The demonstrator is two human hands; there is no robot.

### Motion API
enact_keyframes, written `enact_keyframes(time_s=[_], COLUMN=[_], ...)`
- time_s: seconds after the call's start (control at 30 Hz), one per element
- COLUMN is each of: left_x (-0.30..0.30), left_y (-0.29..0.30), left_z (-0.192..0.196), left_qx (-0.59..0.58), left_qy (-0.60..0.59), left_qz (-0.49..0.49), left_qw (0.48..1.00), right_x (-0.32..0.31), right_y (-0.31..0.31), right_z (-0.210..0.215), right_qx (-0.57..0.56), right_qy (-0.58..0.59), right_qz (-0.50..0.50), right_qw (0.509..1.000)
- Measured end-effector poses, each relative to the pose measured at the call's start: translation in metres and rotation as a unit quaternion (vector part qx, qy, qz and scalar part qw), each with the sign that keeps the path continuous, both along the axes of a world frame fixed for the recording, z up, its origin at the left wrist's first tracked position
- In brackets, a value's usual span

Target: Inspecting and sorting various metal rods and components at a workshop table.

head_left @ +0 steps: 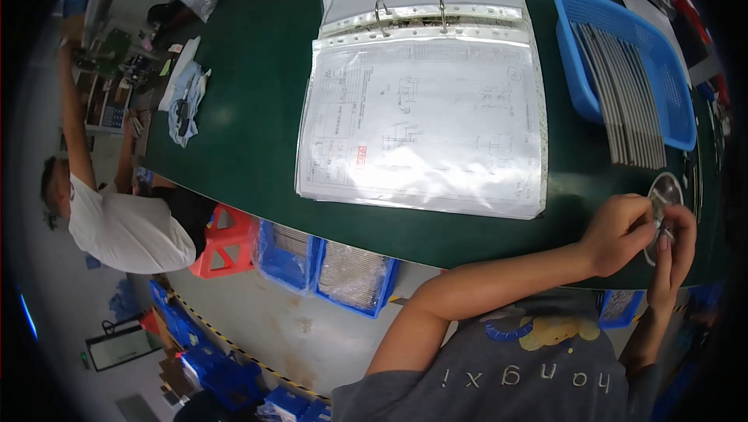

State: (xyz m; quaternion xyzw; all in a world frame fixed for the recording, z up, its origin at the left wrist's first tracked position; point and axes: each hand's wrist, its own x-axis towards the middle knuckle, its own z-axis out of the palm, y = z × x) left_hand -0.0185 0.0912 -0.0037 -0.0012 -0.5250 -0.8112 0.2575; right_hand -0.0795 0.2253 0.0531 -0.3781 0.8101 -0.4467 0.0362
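Note:
My left hand (621, 233) reaches over the right end of the green table, its fingers curled in a pinch. Facing it is my right hand (675, 244), with thumb and fingers drawn together. They meet above a small shiny metal dish (667, 187), partly covered by my fingers. Whatever small piece lies between the fingertips is too hidden to name. Just beyond the dish, a row of slim grey metal bars (623, 102) leans over the near edge of a light blue plastic basket (571, 48).
An open ring binder (421, 126) with drawing sheets in clear sleeves fills the table's middle. A crumpled light-blue cloth (187, 98) lies left. Below the table edge stand blue crates (354, 275) of metal bars and a red stool (226, 241). Another person (132, 223) works at the left.

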Motion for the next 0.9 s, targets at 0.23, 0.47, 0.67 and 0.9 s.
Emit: enact_keyframes(time_s=[0.23,0.47,0.67,0.9], left_x=[0.003,0.008,0.009,0.006], left_y=[0.007,0.016,0.022,0.021], left_z=[-0.003,-0.001,-0.001,0.000], left_qx=[-0.023,-0.110,-0.161,-0.180], left_qy=[0.039,0.077,0.083,0.091], left_qz=[0.012,0.011,0.038,0.030], left_qw=[0.999,0.991,0.983,0.979], right_x=[0.002,0.012,0.012,0.014], right_y=[0.030,0.051,0.047,0.041], right_z=[-0.004,0.003,0.022,0.024], right_qx=[0.066,0.043,0.161,0.174], right_qy=[0.018,-0.017,0.049,0.169], right_qz=[0.052,-0.021,0.036,0.013], right_qw=[0.996,0.999,0.985,0.970])
